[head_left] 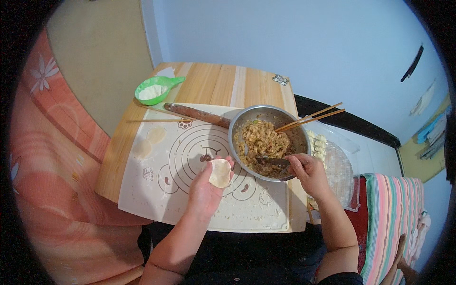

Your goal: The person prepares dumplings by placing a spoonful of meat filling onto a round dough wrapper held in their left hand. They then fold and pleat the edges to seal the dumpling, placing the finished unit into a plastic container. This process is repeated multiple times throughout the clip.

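On the wooden surface [213,83] lies a white pastry mat [156,190] printed with circles. Over the mat, the left hand [206,190] is cupped palm up, a round dumpling wrapper [220,173] resting on its fingers. Just to its right stands a steel bowl [297,133] of chopped filling [261,140]; the right hand [308,172] at the bowl's near rim grips a utensil [270,161] whose tip lies in the filling. A pair of chopsticks [311,118] rests across the bowl's far rim. A rolling pin [197,115] lies behind the bowl, touching it. Two flattened dough discs [149,141] sit on the mat's left part, and a green scoop [156,89] of flour stands at the far left corner. Finished dumplings [317,145] lie on a tray [344,178] to the right.
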